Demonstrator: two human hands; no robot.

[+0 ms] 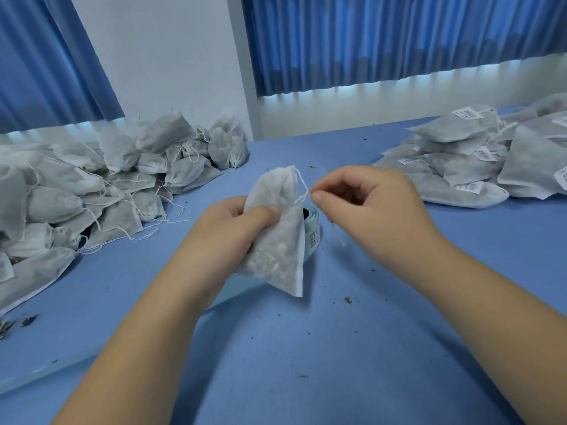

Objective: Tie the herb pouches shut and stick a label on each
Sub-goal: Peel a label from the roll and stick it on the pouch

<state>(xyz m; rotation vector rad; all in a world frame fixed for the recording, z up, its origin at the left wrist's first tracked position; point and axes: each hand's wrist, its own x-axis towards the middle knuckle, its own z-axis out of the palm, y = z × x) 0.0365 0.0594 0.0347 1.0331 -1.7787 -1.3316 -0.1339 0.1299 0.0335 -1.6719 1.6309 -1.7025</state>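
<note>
Soft, even daylight; wide-angle edges bend noticeably.

Left pile (92, 185), right pile (460, 167) (roll (312, 237) between)

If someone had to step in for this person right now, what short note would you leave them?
Left hand: grips the pouch round its middle, held above the table.
Right hand: pinches the pouch's string, drawn out to the side.
Label roll: on the table just behind the pouch.
Done: labelled pouches stacked at the right.
Left: tie this pouch shut and label it; no label shows on it. Then work through the unlabelled pile at the left.
</note>
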